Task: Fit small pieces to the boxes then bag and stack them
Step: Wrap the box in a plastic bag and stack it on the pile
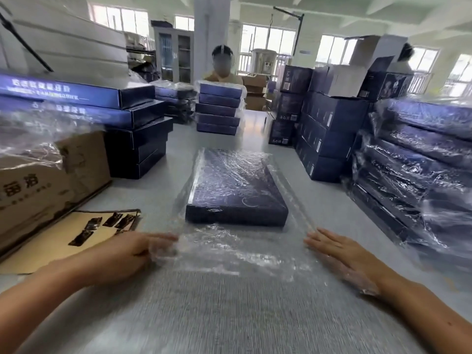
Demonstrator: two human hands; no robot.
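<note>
Left of the flat dark-blue cardboard box [236, 185], small dark pieces [102, 226] lie on a brown cardboard sheet [51, 249]. Nearer than the box, the left hand [132, 254] rests straight, closed-up fingers on the crumpled clear plastic bag [229, 251] that sheathes the box. To the box's near right, the right hand [344, 254] presses flat on the bag, fingers slightly apart. Far right of the box stand stacked bagged boxes [419, 159].

Two forearms [63, 290] observed, both bare as far as seen. Left grip [132, 247] and right grip [342, 254] each carry thin clear film [362, 284], possibly disposable gloves.
</note>
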